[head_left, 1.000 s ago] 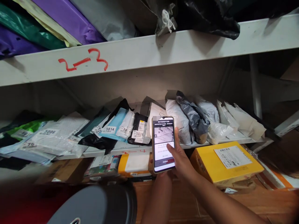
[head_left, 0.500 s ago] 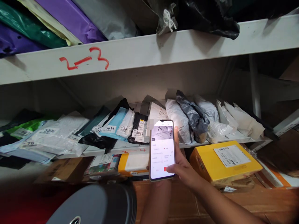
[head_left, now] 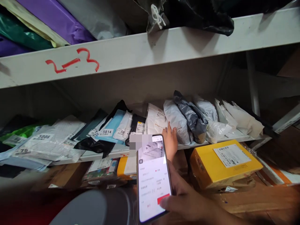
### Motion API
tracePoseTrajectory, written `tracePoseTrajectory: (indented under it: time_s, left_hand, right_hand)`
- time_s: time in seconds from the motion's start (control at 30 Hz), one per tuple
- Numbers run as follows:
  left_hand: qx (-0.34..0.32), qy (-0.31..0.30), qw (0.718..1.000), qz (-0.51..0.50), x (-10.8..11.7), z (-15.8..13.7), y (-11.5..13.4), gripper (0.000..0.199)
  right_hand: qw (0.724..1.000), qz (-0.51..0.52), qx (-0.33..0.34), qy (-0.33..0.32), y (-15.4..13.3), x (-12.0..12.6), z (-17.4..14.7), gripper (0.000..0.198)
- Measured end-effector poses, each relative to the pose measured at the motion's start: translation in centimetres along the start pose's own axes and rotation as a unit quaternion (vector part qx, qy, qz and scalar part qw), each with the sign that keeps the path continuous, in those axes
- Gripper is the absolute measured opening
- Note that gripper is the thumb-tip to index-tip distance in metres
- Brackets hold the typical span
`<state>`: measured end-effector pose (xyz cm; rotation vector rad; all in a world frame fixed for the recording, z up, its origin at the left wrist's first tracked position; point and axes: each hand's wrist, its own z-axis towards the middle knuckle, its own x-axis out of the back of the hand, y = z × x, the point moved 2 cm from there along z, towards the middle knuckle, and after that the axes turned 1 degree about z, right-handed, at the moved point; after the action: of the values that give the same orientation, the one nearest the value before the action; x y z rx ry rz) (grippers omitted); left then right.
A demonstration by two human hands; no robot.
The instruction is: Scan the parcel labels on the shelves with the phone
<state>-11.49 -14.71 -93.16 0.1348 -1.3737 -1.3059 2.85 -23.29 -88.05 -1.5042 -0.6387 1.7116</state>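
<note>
The right hand (head_left: 185, 200) is gripping the phone (head_left: 153, 179) closed-fingered, thumb resting on its screen, below the shelf (head_left: 145, 53). Beyond it, the left hand (head_left: 170, 140) is lying open-fingered on the white parcel (head_left: 156, 120) on the lower shelf.

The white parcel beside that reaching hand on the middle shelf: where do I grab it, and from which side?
Probably pinch the white parcel at its near bottom edge, coming from the shelf front: it leans back, wedged between neighbours, and the left hand is already there.
</note>
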Motion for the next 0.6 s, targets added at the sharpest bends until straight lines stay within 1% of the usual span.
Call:
tracePoseTrajectory:
  time_s: [0.13, 0.2, 0.4, 0.6]
  left_hand:
    - [0.028, -0.002, 0.999, -0.02, -0.5, 0.0, -0.5, 0.052]
    - [0.026, 0.001, 0.999, -0.019, -0.6, 0.0, -0.5, 0.052]
    - [0.037, 0.002, 0.999, -0.03, -0.6, 0.0, -0.5, 0.052]
    - [0.029, 0.016, 0.999, -0.027, -0.6, -0.1, -0.4, 0.052]
  right_hand:
    - [0.998, 0.038, -0.034, -0.03, 0.4, -0.5, -0.6, 0.086]
    - [0.997, 0.053, -0.046, -0.037, 0.4, -0.5, -0.8, 0.088]
    - [0.997, 0.05, -0.056, -0.027, -0.1, -0.3, -0.9, 0.09]
    - [0.996, 0.053, -0.064, -0.012, 0.0, -0.3, -1.3, 0.083]
